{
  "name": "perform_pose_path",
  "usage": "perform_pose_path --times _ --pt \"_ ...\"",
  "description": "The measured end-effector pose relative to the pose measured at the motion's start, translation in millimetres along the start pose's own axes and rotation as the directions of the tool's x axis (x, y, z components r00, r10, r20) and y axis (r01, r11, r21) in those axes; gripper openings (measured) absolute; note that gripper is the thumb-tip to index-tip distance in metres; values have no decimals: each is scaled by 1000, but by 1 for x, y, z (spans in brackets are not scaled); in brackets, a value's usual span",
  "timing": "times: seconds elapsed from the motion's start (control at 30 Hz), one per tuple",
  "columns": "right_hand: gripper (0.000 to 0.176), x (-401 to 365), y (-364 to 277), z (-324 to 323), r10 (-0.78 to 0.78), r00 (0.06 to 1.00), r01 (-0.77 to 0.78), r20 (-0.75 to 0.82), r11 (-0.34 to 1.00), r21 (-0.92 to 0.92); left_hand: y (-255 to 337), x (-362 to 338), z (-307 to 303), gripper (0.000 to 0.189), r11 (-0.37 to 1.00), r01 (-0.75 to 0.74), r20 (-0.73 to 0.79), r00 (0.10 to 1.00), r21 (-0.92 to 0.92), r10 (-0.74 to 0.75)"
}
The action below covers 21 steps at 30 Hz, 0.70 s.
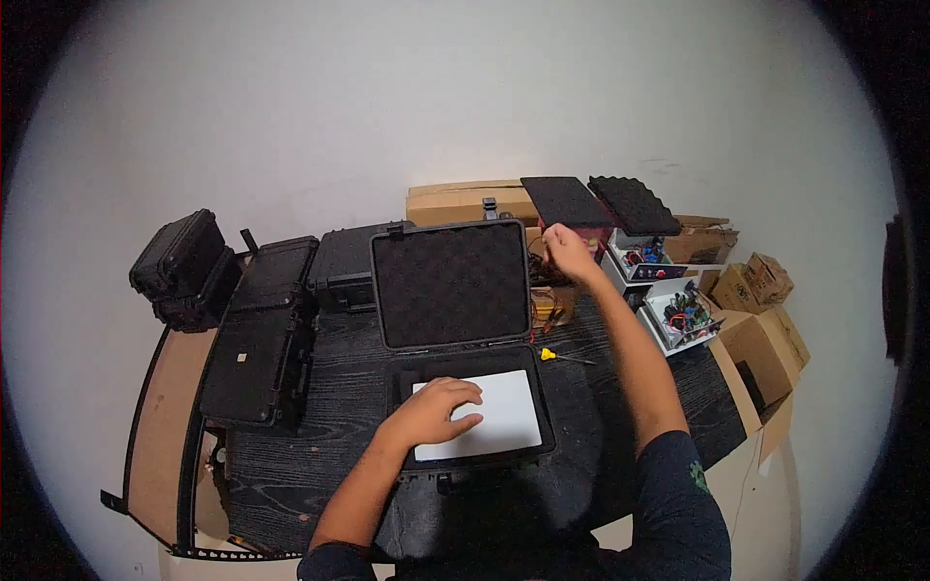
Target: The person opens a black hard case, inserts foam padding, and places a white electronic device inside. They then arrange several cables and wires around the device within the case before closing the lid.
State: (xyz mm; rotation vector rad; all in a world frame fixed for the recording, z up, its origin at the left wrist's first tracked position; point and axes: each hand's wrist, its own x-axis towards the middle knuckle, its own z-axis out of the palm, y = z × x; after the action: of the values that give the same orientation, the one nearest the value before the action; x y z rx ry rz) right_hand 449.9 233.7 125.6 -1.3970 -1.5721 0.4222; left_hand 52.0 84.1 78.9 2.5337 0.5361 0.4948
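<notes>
A black hard case (pixel 399 395) lies open in front of me, its foam-lined lid (pixel 450 281) standing up. A flat white rectangular panel (pixel 509 412) rests in the case's lower half. My left hand (pixel 436 412) lies on the panel's left part with fingers apart. My right hand (pixel 569 254) is stretched out beyond the lid's right edge, beside a cardboard box of dark cables (pixel 536 266). Its fingers are curled in; what they hold, if anything, is hidden. A yellow-handled screwdriver (pixel 550 354) lies right of the case.
Several closed black cases (pixel 260 363) stand at the left. At the right are two white housings with exposed electronics (pixel 683 315), a dark foam sheet (pixel 567 201), an egg-crate foam piece (pixel 635 205) and an open cardboard box (pixel 765 363). Everything stands around the black table (pixel 334 387).
</notes>
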Motion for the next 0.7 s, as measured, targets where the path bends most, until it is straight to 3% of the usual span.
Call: perform_pose_path --times 0.17,0.27,0.37,0.53,0.63,0.7 --pt "25 5 7 -21 81 997 -79 -11 987 137 2 -2 0 32 1000 -18 -53 998 -12 17" --pt "24 -2 -6 -32 -22 997 54 -77 900 433 -2 -2 3 32 999 -34 -60 998 -14 33" --pt "27 -20 -51 -46 103 980 45 -173 727 685 -1 -1 2 32 999 -34 -40 999 -1 34" --pt "36 -37 -49 -78 -19 946 148 -323 913 380 -2 -2 1 31 1000 -8 -25 1000 -18 8" --pt "38 -43 -35 -83 27 987 17 -157 963 268 -1 -1 1 31 1000 4 -10 1000 -12 -4" --pt "37 -43 -27 -80 25 992 -34 -125 997 -70 -2 -1 2 31 1000 3 -5 1000 -9 -3"
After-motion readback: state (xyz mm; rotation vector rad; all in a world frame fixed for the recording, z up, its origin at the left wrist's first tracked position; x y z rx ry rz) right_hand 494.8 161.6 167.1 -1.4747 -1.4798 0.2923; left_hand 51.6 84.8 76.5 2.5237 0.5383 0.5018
